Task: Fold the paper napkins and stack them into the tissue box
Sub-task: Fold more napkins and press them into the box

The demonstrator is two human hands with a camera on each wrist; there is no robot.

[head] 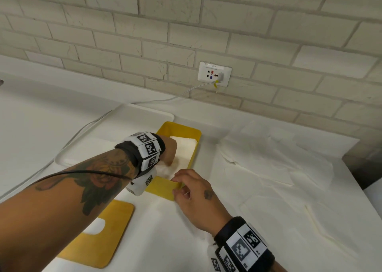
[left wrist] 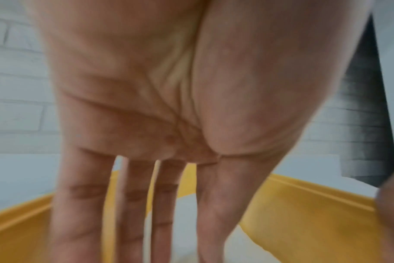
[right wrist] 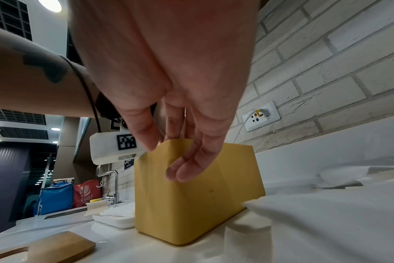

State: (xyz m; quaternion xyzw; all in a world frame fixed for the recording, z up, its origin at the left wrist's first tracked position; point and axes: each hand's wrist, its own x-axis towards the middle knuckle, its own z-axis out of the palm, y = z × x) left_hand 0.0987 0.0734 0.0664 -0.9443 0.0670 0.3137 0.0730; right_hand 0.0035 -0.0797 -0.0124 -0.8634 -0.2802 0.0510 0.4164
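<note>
Step in hand: I judge this to be the stacking step; a folded napkin is being seated in the tissue box (head: 193,160).
Tissue box: yellow, open-topped, standing on the desk (head: 268,240) near the brick wall.
Folded napkins (head: 186,147): a white stack lies inside the box, below the rim.
Left hand (head: 168,150): reaches down into the box from above. In the left wrist view the fingers (left wrist: 81,213) are straight, slightly apart, pointing down at the white paper; they press, they do not grip. I take this as flattening the stack so it sits level.
Right hand (head: 196,193): at the near end of the box. Thumb and fingers (right wrist: 187,170) are loosely curved over the near rim, touching the wall. I judge that this steadies the box against the downward push.
Loose napkins (head: 275,162): unfolded white sheets spread on the desk to the right of the box, within reach for the next fold.
Lid (head: 99,234): a yellow panel with a slot lies flat on the desk, nearer than the box, leaving the top open for loading.
White tray (head: 144,111): just beside the box on its left.
Risk: thin paper may crease or lift with the fingers on withdrawal.
</note>
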